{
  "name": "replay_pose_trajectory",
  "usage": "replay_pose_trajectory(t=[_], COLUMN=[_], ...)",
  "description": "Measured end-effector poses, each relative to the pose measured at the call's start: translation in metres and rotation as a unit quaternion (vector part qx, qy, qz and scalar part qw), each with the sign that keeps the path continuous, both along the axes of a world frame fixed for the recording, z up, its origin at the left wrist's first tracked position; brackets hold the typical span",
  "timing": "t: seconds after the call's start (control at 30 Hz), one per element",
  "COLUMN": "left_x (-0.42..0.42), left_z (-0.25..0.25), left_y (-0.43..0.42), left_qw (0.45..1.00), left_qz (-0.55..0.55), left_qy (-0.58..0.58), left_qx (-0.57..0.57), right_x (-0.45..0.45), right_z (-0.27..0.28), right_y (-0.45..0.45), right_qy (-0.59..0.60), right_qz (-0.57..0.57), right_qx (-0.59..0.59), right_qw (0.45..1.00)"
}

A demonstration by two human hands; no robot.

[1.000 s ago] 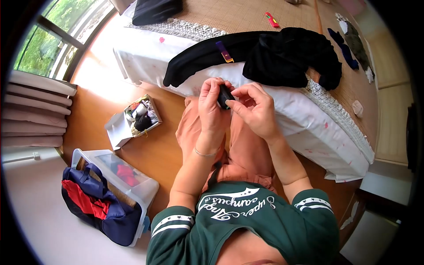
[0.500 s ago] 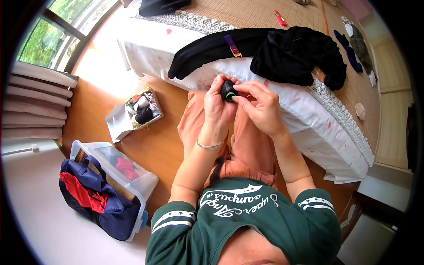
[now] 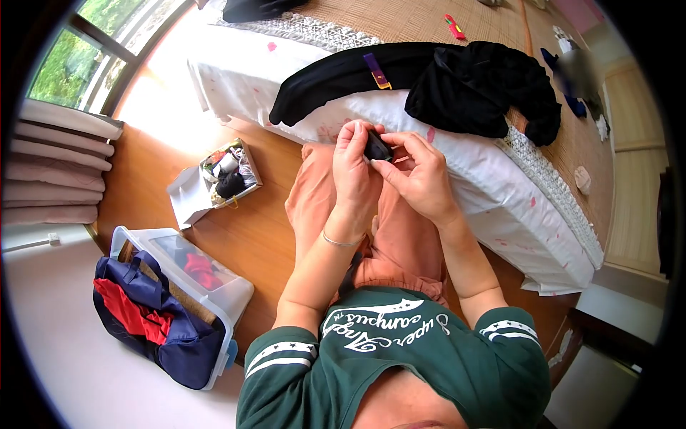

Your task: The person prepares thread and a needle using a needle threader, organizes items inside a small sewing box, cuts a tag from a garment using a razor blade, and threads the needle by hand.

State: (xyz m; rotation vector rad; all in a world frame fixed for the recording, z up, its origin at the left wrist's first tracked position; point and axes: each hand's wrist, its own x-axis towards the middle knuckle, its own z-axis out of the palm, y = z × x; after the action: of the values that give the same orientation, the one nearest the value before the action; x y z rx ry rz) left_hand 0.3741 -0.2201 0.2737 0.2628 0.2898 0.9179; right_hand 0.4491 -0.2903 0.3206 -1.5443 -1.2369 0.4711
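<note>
A black spool of thread [image 3: 377,147] is held between my two hands above my lap. My left hand [image 3: 352,161] is wrapped round its left side. The thumb and fingers of my right hand [image 3: 418,171] pinch at its right end; any thread there is too small to see. Beyond my hands, a black garment [image 3: 457,93] lies along the bed's edge, with a purple and yellow packet [image 3: 376,71] on its long part.
An open white box [image 3: 191,198] of sewing items sits on the floor. At the lower left, a navy and red bag [image 3: 161,322] rests on a clear plastic bin [image 3: 236,297]. A red item [image 3: 454,28] and small clothes [image 3: 600,93] lie on the bed [image 3: 500,189].
The spool has turned in my hands, so its green-ringed end no longer shows. Both hands stay together around it, and my right fingers have shifted slightly.
</note>
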Motion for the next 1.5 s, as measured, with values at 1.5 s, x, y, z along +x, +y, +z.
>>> replay_pose_trajectory(t=[1.5], left_x=[-0.031], left_z=[0.037], left_y=[0.001], left_qw=[0.994], left_qz=[0.003], left_qy=[0.032], left_qx=[0.104], right_x=[0.022], right_z=[-0.004], right_y=[-0.042], right_qy=[-0.133], right_qz=[0.096], right_qx=[0.023], right_qw=[0.986])
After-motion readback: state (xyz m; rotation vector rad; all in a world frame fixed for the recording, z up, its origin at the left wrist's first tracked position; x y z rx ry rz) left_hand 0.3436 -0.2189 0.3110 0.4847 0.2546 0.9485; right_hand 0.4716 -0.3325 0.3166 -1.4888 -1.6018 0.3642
